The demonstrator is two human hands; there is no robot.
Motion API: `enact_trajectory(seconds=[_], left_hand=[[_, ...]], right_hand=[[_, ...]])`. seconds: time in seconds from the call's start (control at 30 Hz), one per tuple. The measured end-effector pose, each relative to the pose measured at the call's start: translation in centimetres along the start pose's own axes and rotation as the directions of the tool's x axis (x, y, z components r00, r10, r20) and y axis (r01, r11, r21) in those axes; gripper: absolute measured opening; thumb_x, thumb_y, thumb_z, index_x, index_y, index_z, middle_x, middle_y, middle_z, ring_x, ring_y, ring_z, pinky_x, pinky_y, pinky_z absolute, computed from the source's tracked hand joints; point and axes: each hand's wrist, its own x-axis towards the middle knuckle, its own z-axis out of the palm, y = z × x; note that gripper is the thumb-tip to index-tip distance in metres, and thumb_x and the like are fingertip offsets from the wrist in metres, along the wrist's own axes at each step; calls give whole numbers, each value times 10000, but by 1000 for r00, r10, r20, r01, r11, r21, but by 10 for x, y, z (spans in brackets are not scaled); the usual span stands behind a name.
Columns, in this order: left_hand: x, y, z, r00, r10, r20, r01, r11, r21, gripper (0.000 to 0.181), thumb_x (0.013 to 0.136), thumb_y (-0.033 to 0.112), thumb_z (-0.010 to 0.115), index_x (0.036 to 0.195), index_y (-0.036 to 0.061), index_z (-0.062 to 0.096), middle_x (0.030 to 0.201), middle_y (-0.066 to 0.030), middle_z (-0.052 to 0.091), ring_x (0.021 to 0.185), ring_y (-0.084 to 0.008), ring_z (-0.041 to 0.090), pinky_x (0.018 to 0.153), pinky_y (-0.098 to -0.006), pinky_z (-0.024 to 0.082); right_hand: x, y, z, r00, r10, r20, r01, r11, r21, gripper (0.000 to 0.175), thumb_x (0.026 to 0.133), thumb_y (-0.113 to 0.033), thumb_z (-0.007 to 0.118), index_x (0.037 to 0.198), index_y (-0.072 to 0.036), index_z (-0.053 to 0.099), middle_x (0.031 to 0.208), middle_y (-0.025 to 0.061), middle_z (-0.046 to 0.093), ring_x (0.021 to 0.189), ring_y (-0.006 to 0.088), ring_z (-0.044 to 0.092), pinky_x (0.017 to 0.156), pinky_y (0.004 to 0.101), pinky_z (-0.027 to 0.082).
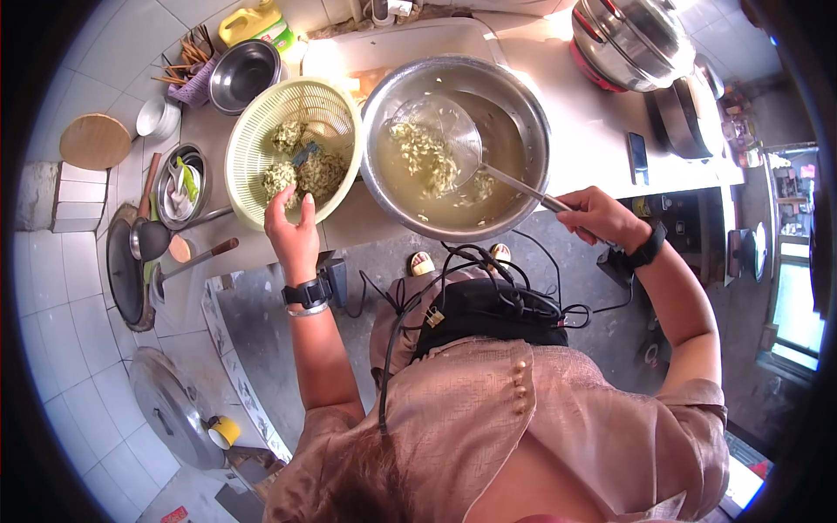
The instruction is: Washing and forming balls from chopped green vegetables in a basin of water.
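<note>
My right hand (pixel 600 218) grips the metal handle of a mesh skimmer (pixel 458 124). Its round head rests in the cloudy liquid (pixel 405 189) of a large stainless steel basin (pixel 533 118), with pale green flower-like bits (pixel 422 153) on the mesh and a few floating around it. To the left sits a pale yellow plastic colander (pixel 245 124) holding several squeezed clumps of the same green food (pixel 320 173). My left hand (pixel 291 219) is at the colander's near rim, fingers apart and empty, close to one clump; whether it touches the rim I cannot tell.
A steel bowl (pixel 243 75) and a purple basket of chopsticks (pixel 195 82) stand behind the colander. Ladles (pixel 153 240) and a bowl of utensils (pixel 183 186) lie left. At right are a steel pot (pixel 628 42) and a phone (pixel 637 158). Black cables (pixel 471 261) hang at my waist.
</note>
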Motion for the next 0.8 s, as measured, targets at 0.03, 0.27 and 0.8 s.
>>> enact_trajectory(seconds=[0.03,0.27,0.8], left_hand=[[0,-1,0,1000,-5,-6,5,1000,9,311,822,164,716,1079,15,624,1087,-130,645,1040,-300,590,941,-398,445],[-1,-2,6,1000,-2,1,2,999,33,316,823,180,718,1080,22,624,1092,-131,638,1043,-297,584,938,-397,445],[5,3,19,999,30,30,-30,1000,-1,319,833,192,713,1086,21,620,1108,-133,625,1056,-301,571,952,-400,430]], right_hand=[[-4,0,2,997,41,58,-46,994,95,160,906,-139,609,973,-10,674,578,-32,522,397,34,464,361,199,356],[-23,15,2,989,39,143,-79,957,278,185,951,-170,563,954,8,612,624,-20,533,420,19,464,358,166,329],[-99,-16,-14,914,-3,-405,-3,1000,-13,328,896,-92,623,1199,33,607,649,-44,513,415,11,455,373,174,335]])
